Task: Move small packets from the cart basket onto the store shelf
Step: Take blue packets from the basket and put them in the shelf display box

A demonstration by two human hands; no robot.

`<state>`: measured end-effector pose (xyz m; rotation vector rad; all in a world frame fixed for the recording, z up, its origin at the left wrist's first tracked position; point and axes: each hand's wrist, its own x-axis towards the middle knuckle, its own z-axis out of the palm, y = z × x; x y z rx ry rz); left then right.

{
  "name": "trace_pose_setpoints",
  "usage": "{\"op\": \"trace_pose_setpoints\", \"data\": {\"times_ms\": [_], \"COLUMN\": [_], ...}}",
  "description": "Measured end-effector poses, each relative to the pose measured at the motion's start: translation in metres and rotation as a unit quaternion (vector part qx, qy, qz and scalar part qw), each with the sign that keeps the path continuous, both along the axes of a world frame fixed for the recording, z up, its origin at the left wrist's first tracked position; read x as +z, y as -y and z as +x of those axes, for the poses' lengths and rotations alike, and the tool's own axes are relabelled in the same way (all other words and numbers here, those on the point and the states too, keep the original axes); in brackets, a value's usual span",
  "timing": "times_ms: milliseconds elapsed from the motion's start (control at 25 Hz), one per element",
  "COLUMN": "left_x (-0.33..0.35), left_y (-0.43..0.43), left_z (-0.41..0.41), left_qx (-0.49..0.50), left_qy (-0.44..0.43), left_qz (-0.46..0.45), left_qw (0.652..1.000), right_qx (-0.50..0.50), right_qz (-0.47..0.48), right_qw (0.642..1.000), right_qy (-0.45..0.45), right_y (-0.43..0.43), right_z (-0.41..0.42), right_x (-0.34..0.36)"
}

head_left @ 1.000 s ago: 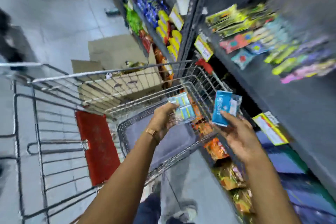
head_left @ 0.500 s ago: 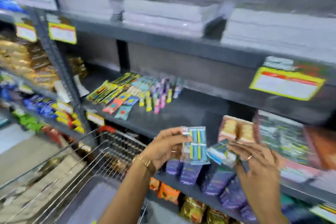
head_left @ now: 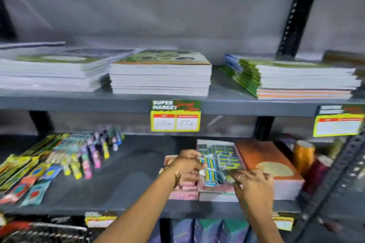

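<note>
The left hand (head_left: 185,165) grips small blue packets (head_left: 209,171) with yellow stripes, upright, above a box of similar packets (head_left: 223,156) on the middle store shelf (head_left: 126,189). The right hand (head_left: 253,185) lies beside them, its fingers' grip unclear. Behind, a yellow price tag (head_left: 175,115) reads "SUPER MARKET".

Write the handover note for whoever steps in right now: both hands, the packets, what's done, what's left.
Left hand: pinching a blue-and-yellow packet, over the middle shelf.
Right hand: low over the same spot, fingers on a packet; too blurred to tell the grip.
Packets: a batch of blue packets already lies on a stack of books, beside an orange book.
Done: packets carried to the shelf.
Left: set down what both hands hold with the batch, then go back to the cart basket, whose rim shows at lower left; contents unseen.
</note>
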<state>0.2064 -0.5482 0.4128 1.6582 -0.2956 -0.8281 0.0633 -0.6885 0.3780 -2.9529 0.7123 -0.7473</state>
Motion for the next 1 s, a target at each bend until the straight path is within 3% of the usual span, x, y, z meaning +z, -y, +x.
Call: {"op": "trace_pose_setpoints", "data": {"times_ms": [80,160,200,280,400,480,600,840,1000], "left_x": [-0.006,-0.016,-0.021,-0.029,-0.036,-0.037,-0.039,-0.048,-0.057], "left_y": [0.026,0.04,0.042,0.043,0.039,0.038,0.04,0.058,0.057], "left_z": [0.007,0.014,0.015,0.011,-0.004,-0.011,-0.017,-0.03,-0.035], "left_qx": [0.002,0.016,0.007,-0.046,-0.154,-0.197,-0.198,-0.189,-0.146], "left_qy": [0.019,0.131,0.231,0.41,0.537,0.568,0.585,0.576,0.601], "left_qz": [0.035,0.103,0.164,0.261,0.308,0.348,0.395,0.443,0.448], "left_qw": [0.999,0.986,0.959,0.873,0.77,0.719,0.681,0.661,0.645], "right_qx": [-0.037,-0.037,-0.03,-0.016,-0.009,-0.005,-0.013,-0.062,-0.063], "right_qz": [-0.002,0.006,0.022,0.06,0.083,0.086,0.101,0.106,0.129], "right_qw": [0.996,0.99,0.987,0.982,0.975,0.976,0.977,0.975,0.985], "right_qy": [-0.085,-0.137,-0.156,-0.18,-0.208,-0.199,-0.189,-0.184,-0.094], "right_y": [0.009,0.018,0.021,0.026,0.025,0.025,0.021,0.007,-0.009], "right_z": [0.011,0.022,0.024,0.024,0.018,0.018,0.023,0.033,0.025], "right_x": [-0.004,-0.012,-0.016,-0.029,-0.046,-0.049,-0.048,-0.046,-0.057]}}
